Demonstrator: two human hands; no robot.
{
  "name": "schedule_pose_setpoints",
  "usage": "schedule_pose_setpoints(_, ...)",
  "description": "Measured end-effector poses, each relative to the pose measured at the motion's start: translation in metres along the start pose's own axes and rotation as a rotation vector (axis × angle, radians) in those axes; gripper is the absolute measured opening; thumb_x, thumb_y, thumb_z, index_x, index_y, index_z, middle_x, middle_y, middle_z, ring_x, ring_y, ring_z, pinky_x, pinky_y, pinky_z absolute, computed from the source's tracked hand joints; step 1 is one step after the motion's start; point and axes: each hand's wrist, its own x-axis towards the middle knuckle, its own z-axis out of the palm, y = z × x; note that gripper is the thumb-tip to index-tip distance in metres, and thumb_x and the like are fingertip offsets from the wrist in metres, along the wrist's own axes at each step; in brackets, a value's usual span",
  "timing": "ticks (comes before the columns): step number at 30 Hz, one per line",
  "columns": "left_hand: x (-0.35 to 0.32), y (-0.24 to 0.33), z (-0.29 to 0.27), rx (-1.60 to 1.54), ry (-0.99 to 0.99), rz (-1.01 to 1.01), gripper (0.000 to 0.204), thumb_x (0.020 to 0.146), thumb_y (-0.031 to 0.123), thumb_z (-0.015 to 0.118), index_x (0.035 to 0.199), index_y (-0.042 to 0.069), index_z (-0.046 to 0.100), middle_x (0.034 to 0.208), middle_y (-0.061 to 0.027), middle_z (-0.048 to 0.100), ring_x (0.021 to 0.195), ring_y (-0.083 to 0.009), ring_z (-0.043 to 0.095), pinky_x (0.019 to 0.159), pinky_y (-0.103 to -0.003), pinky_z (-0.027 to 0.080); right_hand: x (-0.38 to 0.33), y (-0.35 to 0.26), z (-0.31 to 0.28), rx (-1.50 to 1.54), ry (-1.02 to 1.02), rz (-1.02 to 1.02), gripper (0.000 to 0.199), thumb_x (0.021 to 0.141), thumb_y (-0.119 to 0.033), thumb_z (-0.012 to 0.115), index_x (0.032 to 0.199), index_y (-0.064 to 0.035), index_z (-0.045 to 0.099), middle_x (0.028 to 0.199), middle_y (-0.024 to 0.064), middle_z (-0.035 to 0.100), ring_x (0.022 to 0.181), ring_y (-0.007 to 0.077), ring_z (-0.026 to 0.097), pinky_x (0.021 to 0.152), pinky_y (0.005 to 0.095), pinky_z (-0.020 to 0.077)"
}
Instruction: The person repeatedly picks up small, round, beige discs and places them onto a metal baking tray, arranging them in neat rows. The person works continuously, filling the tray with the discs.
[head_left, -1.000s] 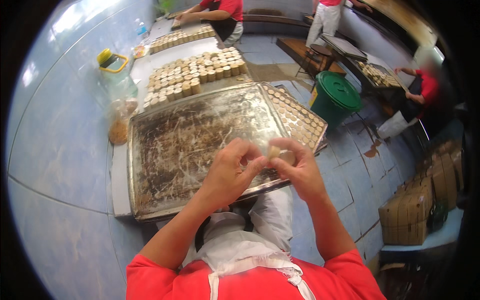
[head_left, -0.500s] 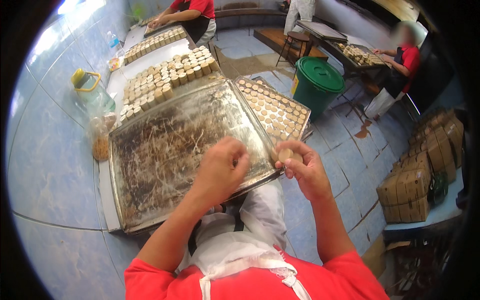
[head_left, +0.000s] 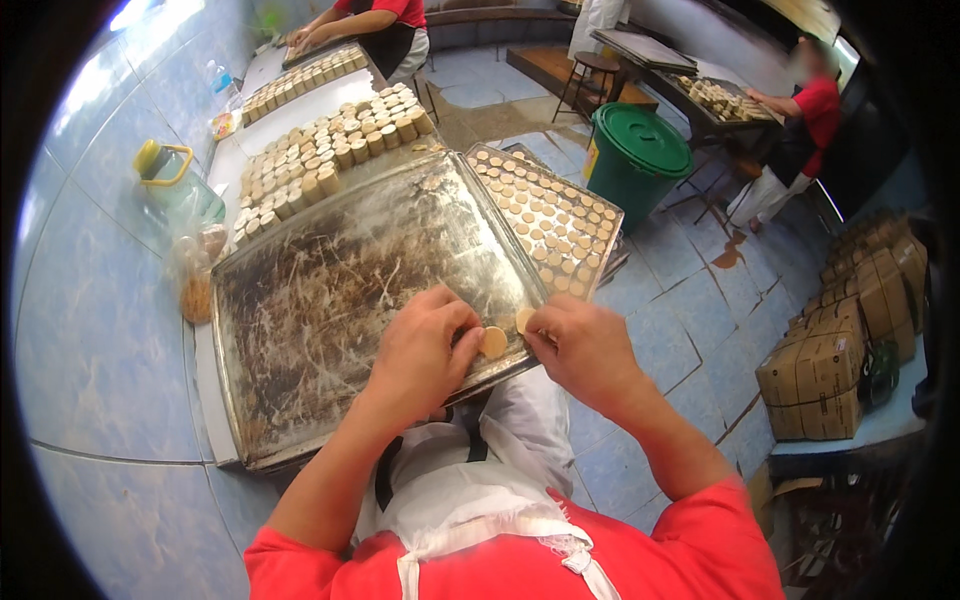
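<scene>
A worn metal baking tray (head_left: 330, 310) lies in front of me, its surface browned and scratched. Over its near right corner, my left hand (head_left: 423, 340) is closed, thumb and fingertips at the edge of a round, flat dough disc (head_left: 493, 342). Just right of that, my right hand (head_left: 585, 348) pinches another pale dough disc (head_left: 524, 319) close to the tray's right rim. Its curled fingers hide whatever else may be in the palm. Beyond the right rim, a second tray (head_left: 610, 222) carries rows of similar discs.
Stacked dough cylinders (head_left: 290, 185) crowd the table behind the tray. A plastic jug (head_left: 185, 185) and a bagged item (head_left: 195, 290) stand along the left wall. A green lidded bin (head_left: 640, 150), cardboard boxes (head_left: 815, 385) and a stool (head_left: 597, 65) are to the right. Two co-workers sit farther off.
My right hand has moved left with the discs, from beyond the rim to over the tray's corner. A disc now shows at my left fingertips.
</scene>
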Motion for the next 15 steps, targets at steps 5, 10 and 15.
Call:
schedule_pose_setpoints(5,-0.003,0.001,0.002,-0.066,0.033,-0.033,0.017,0.099,0.014,0.074,0.095,-0.001,0.069,0.092,-0.0067,0.058,0.077,-0.0132,0.057,0.069,-0.03,0.047,0.012,-0.002,-0.005,0.276,0.041,0.017,0.016,0.093,-0.018,0.076,0.099,-0.0033,0.075,0.083,0.0068,0.069,0.07,0.0194,0.066,0.065,0.0347,0.0531)
schedule_pose_setpoints(10,-0.004,0.011,0.011,-0.297,0.027,-0.025,0.017,0.098,0.016,0.071,0.102,0.0,0.072,0.096,-0.0139,0.062,0.081,-0.0292,0.063,0.072,-0.039,0.051,0.016,-0.001,-0.011,0.979,-0.193,0.245,0.019,0.099,-0.019,0.074,0.1,-0.0004,0.074,0.083,-0.0031,0.067,0.076,0.0045,0.056,0.067,0.0246,0.0477)
schedule_pose_setpoints(15,-0.006,0.013,0.012,-0.2,0.069,0.025,0.013,0.095,0.012,0.07,0.1,0.0,0.073,0.096,-0.0152,0.064,0.086,-0.0328,0.066,0.076,-0.043,0.053,0.014,-0.004,-0.007,0.684,-0.103,0.166,0.015,0.098,-0.018,0.072,0.1,-0.0026,0.074,0.083,0.0033,0.069,0.073,0.013,0.061,0.067,0.0303,0.0503)
